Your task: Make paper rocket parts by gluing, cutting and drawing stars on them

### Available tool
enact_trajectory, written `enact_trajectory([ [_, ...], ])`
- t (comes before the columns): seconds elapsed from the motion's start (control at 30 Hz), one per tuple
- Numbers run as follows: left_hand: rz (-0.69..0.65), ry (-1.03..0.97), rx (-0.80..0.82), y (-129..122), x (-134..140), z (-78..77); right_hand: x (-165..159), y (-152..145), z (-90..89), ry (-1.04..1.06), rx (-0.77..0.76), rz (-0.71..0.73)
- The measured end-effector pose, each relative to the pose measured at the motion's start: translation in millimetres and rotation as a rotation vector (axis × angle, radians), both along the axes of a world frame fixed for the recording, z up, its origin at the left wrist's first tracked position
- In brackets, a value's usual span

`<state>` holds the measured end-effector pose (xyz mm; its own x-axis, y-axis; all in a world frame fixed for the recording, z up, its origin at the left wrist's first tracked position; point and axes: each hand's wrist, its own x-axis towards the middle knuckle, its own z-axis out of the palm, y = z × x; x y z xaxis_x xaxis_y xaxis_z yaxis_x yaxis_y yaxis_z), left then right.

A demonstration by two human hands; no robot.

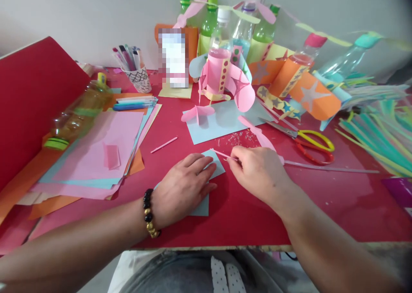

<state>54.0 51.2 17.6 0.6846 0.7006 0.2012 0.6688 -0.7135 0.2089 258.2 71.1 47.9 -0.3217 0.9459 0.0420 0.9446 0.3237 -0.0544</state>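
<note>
A red tabletop (247, 215) is spread across the frame. At lower centre, the left hand (186, 185) is laid flat, palm down, over light-blue paper (216, 166); nothing is seen to be gripped by it. Just right of centre, the grip of the right hand (260, 168) is closed on a thin pink stick (222, 154), whose far end is held at the paper's upper edge; contact cannot be confirmed. Should the left hand's pressure be eased, the paper could be skewed by a sideways push; should the stick be pinched too hard, it could be bent. Counted: seven capped bottles (222, 38) from upper centre to upper right; one pair of scissors (293, 133) at right; blue paper under the hand, one sheet or two not determinable; one stick gripped, and one loose pink stick (164, 144) left of centre.
</note>
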Motion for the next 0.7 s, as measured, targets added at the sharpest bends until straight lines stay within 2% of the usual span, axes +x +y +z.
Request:
enact_trajectory([
  [0.2,0.015,0.010,-0.071,0,1,-6.7,-11,-1,-5.7,-0.133,-0.086,0.101],
  [0.37,0.030,0.073,-0.142,-1,2,-5.9,-4,-3,2.9,-0.015,-0.172,0.159],
  [0.47,0.047,0.118,-0.172,-2,3,-2.0,15,2,16.7,0.069,-0.163,0.061],
  [0.57,0.054,0.133,-0.184,-3,4,0.0,43,8,30.2,0.049,-0.136,-0.088],
  [0.7,0.073,0.131,-0.158,-2,5,-0.9,79,1,31.8,0.019,-0.220,-0.238],
])
